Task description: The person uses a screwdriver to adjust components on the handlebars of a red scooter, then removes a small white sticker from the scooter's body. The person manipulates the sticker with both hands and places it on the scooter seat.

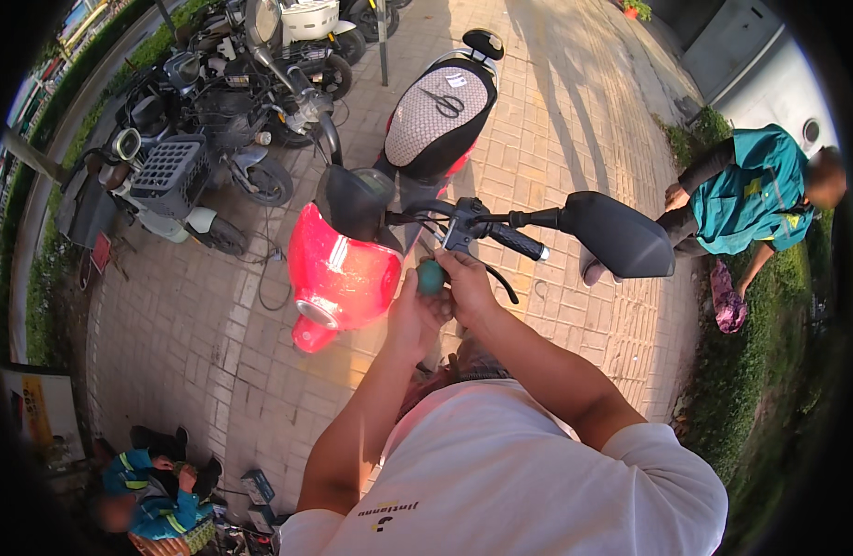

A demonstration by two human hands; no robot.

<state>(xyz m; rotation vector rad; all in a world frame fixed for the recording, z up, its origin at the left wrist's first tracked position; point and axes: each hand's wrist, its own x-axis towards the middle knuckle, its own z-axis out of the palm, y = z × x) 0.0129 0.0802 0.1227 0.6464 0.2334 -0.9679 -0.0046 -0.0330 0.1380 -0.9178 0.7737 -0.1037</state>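
Observation:
Both my hands meet in front of a red electric scooter point(347, 278), just below its handlebar point(482, 227). My left hand point(421, 320) is closed round a small green rounded object point(432, 276); its exact kind is unclear. Against that object's right edge, my right hand point(466, 281) has its fingers pressed together, and what they pinch cannot be made out. The brake lever point(500, 281) curves close by the right hand. Scissors point(443, 103) and a small white paper point(456, 81) lie on the scooter's patterned seat point(426, 130).
A black mirror point(621, 234) juts out to the right. Parked scooters, one with a grey basket point(171, 174), crowd the left. A person in teal point(746, 190) bends at the right beside a purple bag point(726, 296). Another person point(157, 491) sits at lower left near some boxes point(258, 486).

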